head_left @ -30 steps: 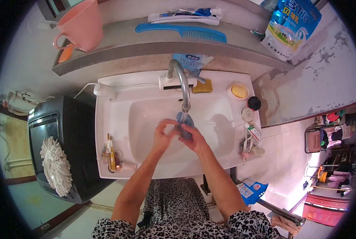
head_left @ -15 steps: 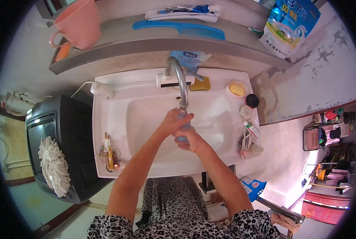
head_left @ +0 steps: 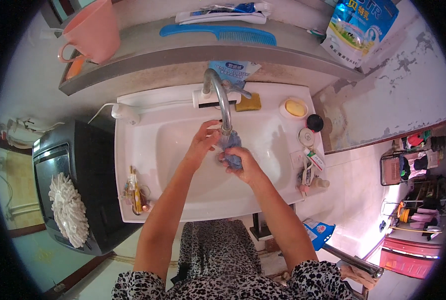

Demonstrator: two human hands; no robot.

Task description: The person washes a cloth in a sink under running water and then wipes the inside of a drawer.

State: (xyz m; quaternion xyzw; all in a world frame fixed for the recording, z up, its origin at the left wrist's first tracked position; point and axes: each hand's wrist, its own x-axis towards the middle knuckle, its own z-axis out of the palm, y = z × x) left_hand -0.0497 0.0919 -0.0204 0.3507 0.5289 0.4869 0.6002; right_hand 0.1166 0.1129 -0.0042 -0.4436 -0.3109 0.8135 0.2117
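Note:
Under the tip of the curved metal tap, a crumpled, blue, thin cloth-like thing hangs over the white basin. My right hand is wrapped round its lower right part, fingers curled. Beside the spout on the left is my left hand, its fingers spread and close to the blue thing's left edge. Whether those fingertips touch it is hard to make out. What shows of the left hand holds nothing.
Behind the tap lies a yellow-green sponge. Yellow soap, a black round lid and a small tube line the right rim. A shelf above carries a blue comb and pink mug. A black machine stands left.
My hands have come apart: the left has moved up and left, its fingers opening. More of the blue cloth-like thing shows, in my right hand.

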